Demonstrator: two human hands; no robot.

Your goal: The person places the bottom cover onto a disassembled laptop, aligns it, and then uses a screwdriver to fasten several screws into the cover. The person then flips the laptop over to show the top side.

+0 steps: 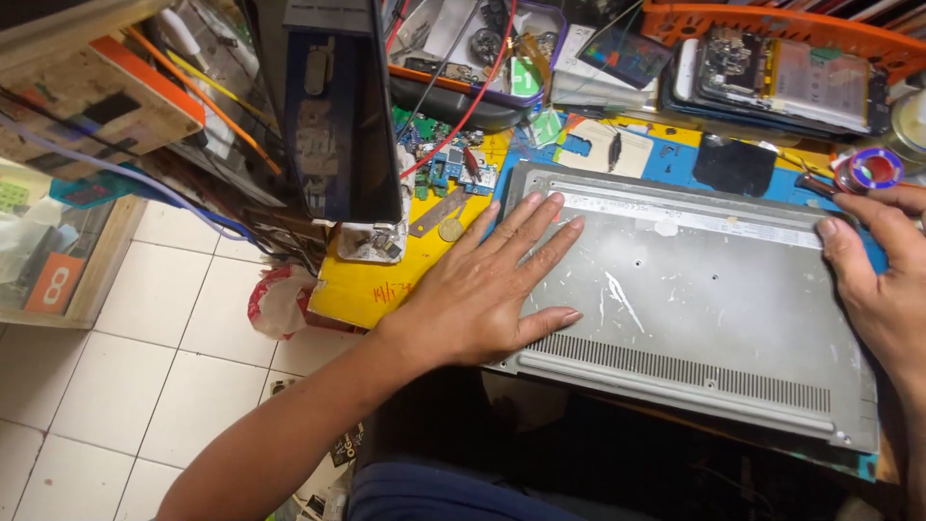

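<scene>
Left hand [487, 289] lies flat and open on the overturned grey laptop [694, 309], right hand [883, 280] loosely curled at its right edge, clasping nothing; the laptop's lower edge overhangs the tabletop [376, 285] and may tip off under pressure.

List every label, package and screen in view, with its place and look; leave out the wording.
Pale label strip: along the far edge of the grey laptop base, long, thin, whitish.
Round white sticker: just below that strip.
Green label: in the far parts tray, small, rounded.
Orange package: left shelf, boxy, white mark.
</scene>
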